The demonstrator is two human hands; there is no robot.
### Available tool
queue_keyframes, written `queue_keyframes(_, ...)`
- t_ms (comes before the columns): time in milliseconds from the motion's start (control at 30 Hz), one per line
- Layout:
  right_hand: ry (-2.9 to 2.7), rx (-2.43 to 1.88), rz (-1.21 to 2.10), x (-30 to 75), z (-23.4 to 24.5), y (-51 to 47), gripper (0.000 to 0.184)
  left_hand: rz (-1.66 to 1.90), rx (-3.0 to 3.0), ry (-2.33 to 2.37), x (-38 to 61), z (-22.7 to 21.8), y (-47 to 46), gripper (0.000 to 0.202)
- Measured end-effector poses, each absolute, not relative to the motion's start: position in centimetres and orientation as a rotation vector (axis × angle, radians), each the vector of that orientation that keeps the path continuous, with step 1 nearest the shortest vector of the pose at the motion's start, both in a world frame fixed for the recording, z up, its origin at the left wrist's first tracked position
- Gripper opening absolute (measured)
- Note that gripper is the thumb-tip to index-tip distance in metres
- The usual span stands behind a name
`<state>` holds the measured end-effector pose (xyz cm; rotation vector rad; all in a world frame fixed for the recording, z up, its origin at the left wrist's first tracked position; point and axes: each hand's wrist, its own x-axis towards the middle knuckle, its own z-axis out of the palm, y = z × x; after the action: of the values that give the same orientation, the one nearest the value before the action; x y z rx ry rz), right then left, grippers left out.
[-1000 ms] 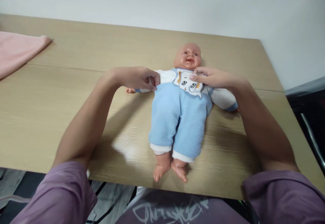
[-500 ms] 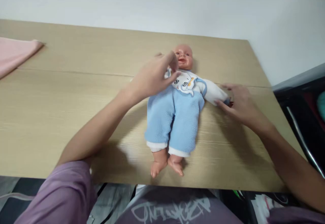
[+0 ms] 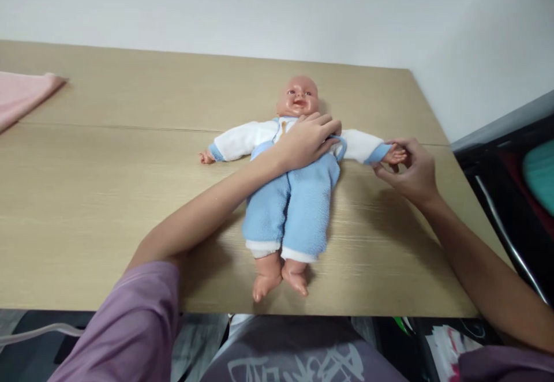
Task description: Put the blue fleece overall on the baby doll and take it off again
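A baby doll [image 3: 303, 197] lies face up on the table, feet toward me, in a white-sleeved top and fluffy blue bib trousers. Both its arms are spread out to the sides. My left hand [image 3: 305, 139] lies across its chest, the fingers closed over the clothing by the shoulder on the right and covering most of the bib. Around the blue cuff and wrist of the doll's outstretched arm [image 3: 363, 146], my right hand [image 3: 411, 171] is closed, with thumb below and fingers behind. The doll's small hand [image 3: 396, 154] shows out of that cuff.
A pink cloth [image 3: 26, 96] lies at the table's far left. The wooden table [image 3: 108, 209] meets a white wall [image 3: 216, 7] at the back. Beyond its right edge stands a black item with a metal bar [image 3: 506, 226].
My left hand has come down from above the doll onto its chest, moving right. The doll's arm in my right hand is straighter, and its small hand now shows beyond the cuff.
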<state>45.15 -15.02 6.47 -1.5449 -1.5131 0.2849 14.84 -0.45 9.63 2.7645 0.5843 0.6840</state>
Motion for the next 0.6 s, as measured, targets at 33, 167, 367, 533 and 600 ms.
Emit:
queue_keyframes(33, -1.504, -1.500, 0.299, 44.7, 7.0, -14.2, 0.049, 0.715, 2.747, 0.521, 14.7, 9.5, -0.4, 0.037)
queue_keyframes(167, -1.515, -1.310, 0.454, 42.4, 9.2, -10.7, 0.053, 0.811, 2.685, 0.355, 14.3, 9.5, -0.5, 0.033)
queue_keyframes(367, -1.751, -1.330, 0.353, 38.6, 11.0, -8.3, 0.046, 0.843, 2.665, 0.418, 13.0, 9.8, -1.3, 0.030)
queue_keyframes(533, -1.821, -1.290, 0.363, 37.2, 9.8, -9.2, 0.029, 0.884, 2.511, 0.631, 12.3, 10.2, -2.3, 0.029)
queue_keyframes(600, -1.839, -1.290, 0.352, 37.1, 9.2, -9.7, 0.030, 0.924, 2.436, 0.693, 12.4, 10.5, -2.4, 0.027)
